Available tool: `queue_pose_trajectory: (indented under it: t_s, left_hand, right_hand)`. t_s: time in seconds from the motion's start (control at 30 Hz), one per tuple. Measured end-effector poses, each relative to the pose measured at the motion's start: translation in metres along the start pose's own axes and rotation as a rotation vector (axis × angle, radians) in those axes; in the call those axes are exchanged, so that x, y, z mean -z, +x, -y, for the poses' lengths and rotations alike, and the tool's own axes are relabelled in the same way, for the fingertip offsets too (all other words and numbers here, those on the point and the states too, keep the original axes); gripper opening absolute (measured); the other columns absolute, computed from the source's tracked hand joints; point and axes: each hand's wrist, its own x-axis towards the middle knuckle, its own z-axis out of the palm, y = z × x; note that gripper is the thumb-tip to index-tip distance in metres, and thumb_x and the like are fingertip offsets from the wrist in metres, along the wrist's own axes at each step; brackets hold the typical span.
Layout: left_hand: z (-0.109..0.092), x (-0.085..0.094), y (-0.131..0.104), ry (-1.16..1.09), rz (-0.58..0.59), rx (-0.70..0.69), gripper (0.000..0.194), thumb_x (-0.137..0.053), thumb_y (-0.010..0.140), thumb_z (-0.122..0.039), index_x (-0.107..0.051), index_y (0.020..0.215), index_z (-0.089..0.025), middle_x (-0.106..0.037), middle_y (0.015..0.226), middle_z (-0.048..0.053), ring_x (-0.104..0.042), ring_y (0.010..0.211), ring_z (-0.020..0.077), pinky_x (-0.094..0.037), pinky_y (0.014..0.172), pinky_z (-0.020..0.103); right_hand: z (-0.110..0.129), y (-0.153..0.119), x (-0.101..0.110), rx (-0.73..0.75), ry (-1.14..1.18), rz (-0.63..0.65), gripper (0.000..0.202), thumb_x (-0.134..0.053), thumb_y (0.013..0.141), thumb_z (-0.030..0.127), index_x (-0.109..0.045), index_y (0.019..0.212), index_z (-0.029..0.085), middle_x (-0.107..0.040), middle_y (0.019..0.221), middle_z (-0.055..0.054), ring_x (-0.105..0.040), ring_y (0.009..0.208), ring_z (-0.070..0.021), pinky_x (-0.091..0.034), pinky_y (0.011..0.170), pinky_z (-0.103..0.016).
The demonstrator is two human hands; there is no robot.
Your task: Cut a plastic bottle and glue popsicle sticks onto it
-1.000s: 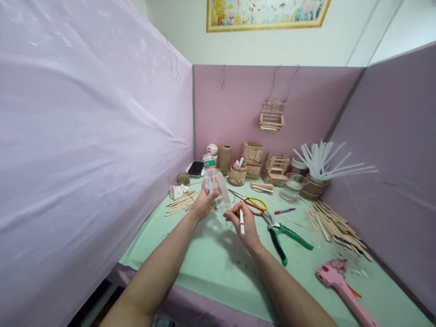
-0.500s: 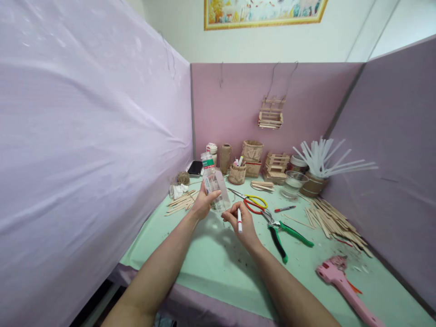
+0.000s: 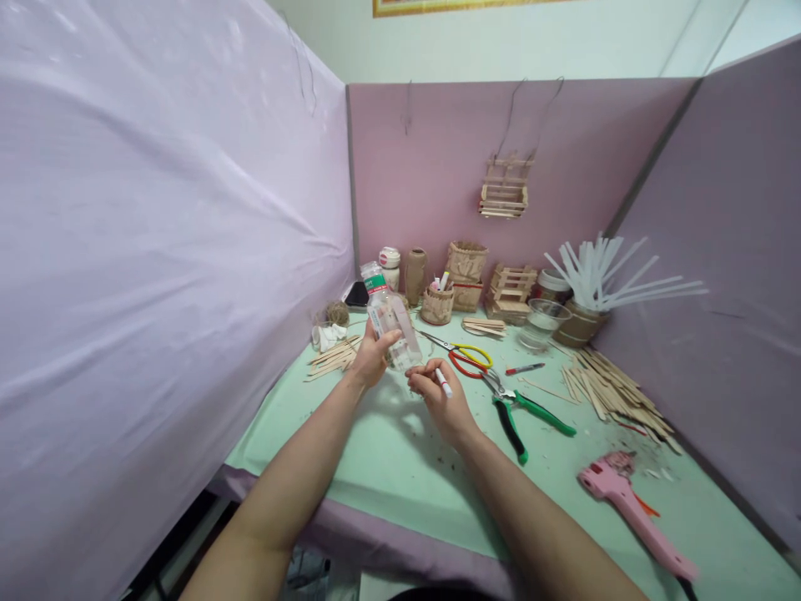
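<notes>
Purple walls: close in the work space on the left, at the back and on the right
Table: pale green cover, small scraps strewn over it, tools on the right half
Pile of wooden sticks: loosely spread near the right wall, below a pot of pale strips
Glue gun: pink, lying at the right front, well apart from both hands
Cutters: green and black handles, jaws toward the scissors, which have one yellow and one red handle
Bottle: clear, held up over the table, tilted, neck away to the left, base near the right fingertips, green and red band round the neck
Left hand: closed round the lower left side of the bottle, thumb laid across the front, other fingers mostly hidden behind it
Right hand: fingers curled in, thumb and forefinger drawn together just beside the bottle's base; cannot tell whether they touch it
Marker pen: white with a red ring, gripped in the right hand, back end sticking out toward the person, tip hidden
</notes>
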Motion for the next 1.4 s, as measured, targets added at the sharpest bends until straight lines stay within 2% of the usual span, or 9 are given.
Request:
queue_pose_trajectory:
  t_s: [0.27,0.47,0.73,1.0,1.4]
  left_hand:
    - [0.000,0.002,0.000,0.002,0.008,0.006,0.070,-0.083,0.059,-0.030,-0.052,0.121,-0.028,-0.067,0.098,-0.002,-0.062,0.091,0.0171,-0.049,0.086,0.034]
    - [0.002,0.000,0.001,0.006,0.004,-0.010,0.071,-0.084,0.058,-0.031,-0.052,0.121,-0.028,-0.067,0.096,-0.002,-0.063,0.090,0.0174,-0.048,0.088,0.036]
    - [0.001,-0.001,0.000,-0.034,0.019,0.017,0.075,-0.088,0.055,-0.032,-0.052,0.120,-0.029,-0.066,0.105,-0.001,-0.062,0.098,0.0189,-0.047,0.091,0.038]
    - [0.001,0.000,0.001,0.007,0.013,0.005,0.069,-0.086,0.057,-0.030,-0.052,0.118,-0.028,-0.067,0.101,-0.001,-0.063,0.100,0.0201,-0.047,0.094,0.040]
    - [0.001,-0.001,0.000,0.014,0.017,0.023,0.067,-0.083,0.057,-0.028,-0.052,0.116,-0.026,-0.066,0.096,-0.002,-0.062,0.092,0.0180,-0.048,0.092,0.040]
  right_hand:
    - [-0.001,0.001,-0.001,-0.059,0.112,-0.038,0.037,-0.079,0.065,0.031,-0.045,0.076,0.025,-0.069,0.079,0.002,-0.058,0.065,-0.0139,-0.046,0.066,-0.030]
    - [0.002,0.000,-0.003,-0.077,0.107,-0.050,0.043,-0.082,0.062,0.034,-0.043,0.076,0.025,-0.067,0.077,0.003,-0.059,0.067,-0.0144,-0.046,0.066,-0.030]
    - [-0.005,0.001,0.000,-0.029,0.049,-0.072,0.043,-0.081,0.066,0.035,-0.042,0.080,0.025,-0.067,0.078,0.003,-0.057,0.066,-0.0131,-0.042,0.062,-0.027]
    - [-0.010,0.001,0.003,0.063,-0.035,-0.051,0.037,-0.077,0.073,0.034,-0.042,0.081,0.025,-0.067,0.075,0.004,-0.054,0.062,-0.0121,-0.041,0.062,-0.027]
    - [-0.005,-0.001,0.001,0.033,-0.008,-0.052,0.038,-0.079,0.069,0.031,-0.043,0.082,0.025,-0.073,0.084,0.001,-0.064,0.076,-0.0164,-0.045,0.070,-0.030]
